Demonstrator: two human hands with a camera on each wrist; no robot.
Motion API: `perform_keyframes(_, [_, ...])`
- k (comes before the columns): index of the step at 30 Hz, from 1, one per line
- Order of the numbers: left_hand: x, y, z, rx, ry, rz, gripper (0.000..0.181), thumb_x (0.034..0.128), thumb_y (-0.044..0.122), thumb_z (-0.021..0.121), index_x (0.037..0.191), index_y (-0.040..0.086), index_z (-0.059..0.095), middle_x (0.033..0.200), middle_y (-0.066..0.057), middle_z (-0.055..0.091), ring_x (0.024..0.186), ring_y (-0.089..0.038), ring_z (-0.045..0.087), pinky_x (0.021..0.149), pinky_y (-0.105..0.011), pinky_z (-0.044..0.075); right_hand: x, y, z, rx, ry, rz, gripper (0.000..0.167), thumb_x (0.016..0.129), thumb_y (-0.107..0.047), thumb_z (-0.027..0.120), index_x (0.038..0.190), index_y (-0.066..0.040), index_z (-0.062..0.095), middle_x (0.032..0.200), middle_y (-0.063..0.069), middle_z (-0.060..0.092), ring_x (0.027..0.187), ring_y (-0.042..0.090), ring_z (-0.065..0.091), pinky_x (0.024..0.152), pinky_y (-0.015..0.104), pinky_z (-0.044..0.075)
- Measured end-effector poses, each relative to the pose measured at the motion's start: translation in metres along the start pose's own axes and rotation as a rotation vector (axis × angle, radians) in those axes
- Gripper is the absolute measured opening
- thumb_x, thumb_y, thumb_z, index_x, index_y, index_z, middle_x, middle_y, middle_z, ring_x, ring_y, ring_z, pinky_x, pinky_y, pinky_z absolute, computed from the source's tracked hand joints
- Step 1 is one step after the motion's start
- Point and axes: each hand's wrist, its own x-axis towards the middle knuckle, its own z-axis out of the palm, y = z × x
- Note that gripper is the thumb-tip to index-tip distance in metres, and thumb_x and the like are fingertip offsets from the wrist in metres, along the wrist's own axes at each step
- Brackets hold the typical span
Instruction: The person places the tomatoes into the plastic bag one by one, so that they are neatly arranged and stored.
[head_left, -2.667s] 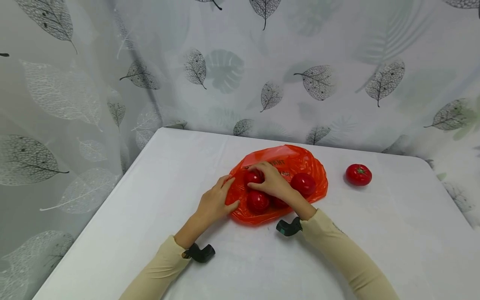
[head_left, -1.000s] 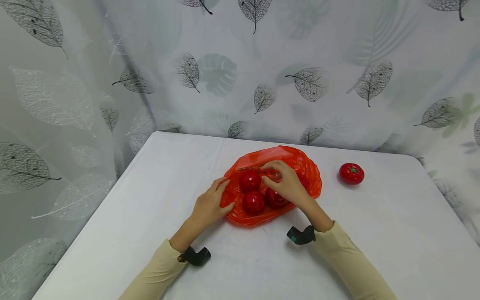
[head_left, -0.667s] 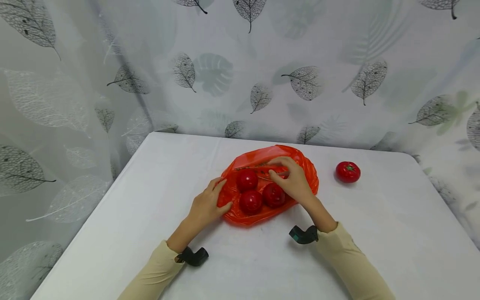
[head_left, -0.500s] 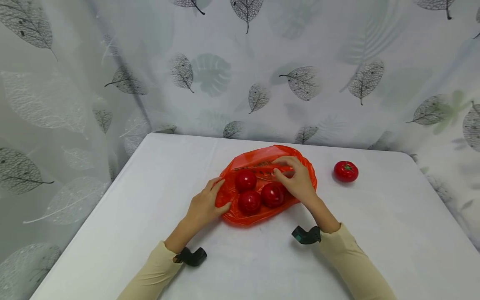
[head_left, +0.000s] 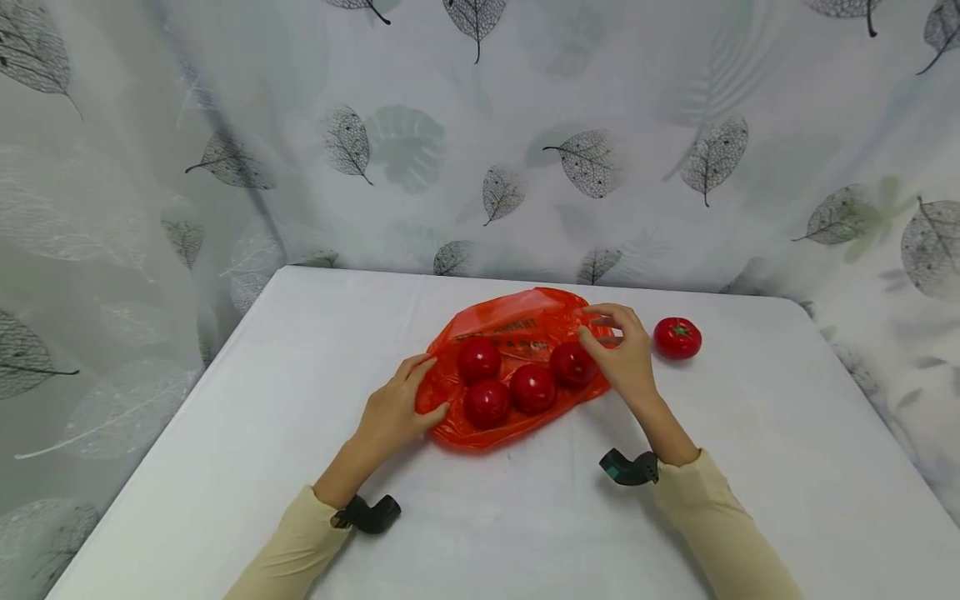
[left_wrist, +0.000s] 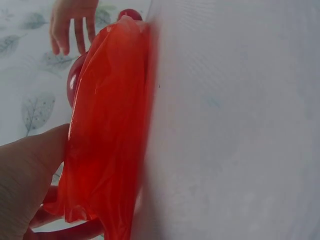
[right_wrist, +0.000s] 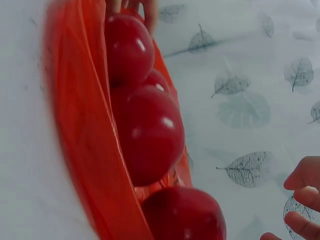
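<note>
A thin red-orange plastic bag point(head_left: 517, 325) lies open on the white table, with several round red tomatoes point(head_left: 487, 404) in its mouth. My left hand point(head_left: 393, 408) holds the bag's left edge; in the left wrist view its thumb point(left_wrist: 42, 145) lies along the plastic and its fingers curl round the end. Over the bag's right end hovers my right hand point(head_left: 622, 350), fingers bent loosely and spread, nothing in them. The right wrist view shows its fingertips point(right_wrist: 300, 227) apart from the nearest tomato point(right_wrist: 185, 215). A loose tomato point(head_left: 677, 338) with a green calyx sits right of the bag.
The white table point(head_left: 480, 533) runs to a leaf-printed curtain point(head_left: 525, 142) at the back and left. Dark wrist mounts point(head_left: 371, 514) stick out from both cuffs, low above the tabletop.
My right hand has let go of a tomato at the bag's left part and moved right, past the other tomatoes. My left hand stays at the bag's edge. The whole head view has shifted slightly.
</note>
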Motion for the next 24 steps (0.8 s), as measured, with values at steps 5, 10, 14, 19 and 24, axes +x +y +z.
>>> perform_keyframes(5, [0.001, -0.001, -0.005, -0.012, -0.011, -0.015, 0.069, 0.0804, 0.029, 0.077, 0.138, 0.004, 0.050, 0.136, -0.014, 0.051, 0.098, -0.031, 0.066, 0.076, -0.047, 0.059, 0.007, 0.031, -0.008, -0.026, 0.043, 0.012, 0.031, 0.089, -0.012, 0.069, 0.117, -0.001, 0.065, 0.121, 0.015, 0.059, 0.105, 0.031, 0.060, 0.078, 0.018, 0.052])
perform_keyframes(10, [0.002, -0.002, -0.003, -0.020, -0.018, -0.009, 0.069, 0.0802, 0.029, 0.078, 0.138, 0.003, 0.050, 0.136, -0.014, 0.051, 0.099, -0.031, 0.066, 0.076, -0.047, 0.059, 0.007, 0.040, -0.020, -0.065, 0.101, 0.020, 0.033, 0.087, -0.010, 0.069, 0.118, 0.000, 0.064, 0.122, 0.015, 0.059, 0.106, 0.028, 0.059, 0.076, 0.008, 0.048])
perform_keyframes(14, [0.002, -0.002, -0.003, -0.016, -0.021, 0.001, 0.069, 0.0801, 0.030, 0.077, 0.138, 0.004, 0.051, 0.136, -0.014, 0.052, 0.097, -0.030, 0.066, 0.076, -0.047, 0.059, 0.008, 0.046, -0.030, -0.111, 0.151, 0.017, 0.033, 0.087, -0.010, 0.070, 0.117, 0.000, 0.065, 0.119, 0.017, 0.059, 0.102, 0.024, 0.059, 0.075, 0.007, 0.047])
perform_keyframes(19, [0.002, -0.002, -0.004, -0.017, -0.019, 0.008, 0.069, 0.0802, 0.031, 0.077, 0.138, 0.003, 0.051, 0.136, -0.014, 0.052, 0.097, -0.030, 0.066, 0.076, -0.047, 0.059, 0.011, 0.052, -0.041, -0.154, 0.202, 0.020, 0.032, 0.087, -0.011, 0.069, 0.116, 0.000, 0.065, 0.117, 0.018, 0.059, 0.099, 0.025, 0.057, 0.076, 0.011, 0.049])
perform_keyframes(24, [0.002, -0.003, -0.004, -0.016, -0.023, 0.012, 0.069, 0.0798, 0.030, 0.077, 0.138, 0.003, 0.051, 0.136, -0.014, 0.051, 0.097, -0.030, 0.066, 0.077, -0.046, 0.059, 0.011, 0.061, -0.054, -0.192, 0.245, 0.055, 0.030, 0.088, -0.012, 0.068, 0.116, 0.000, 0.066, 0.117, 0.016, 0.059, 0.104, 0.023, 0.055, 0.082, 0.017, 0.052])
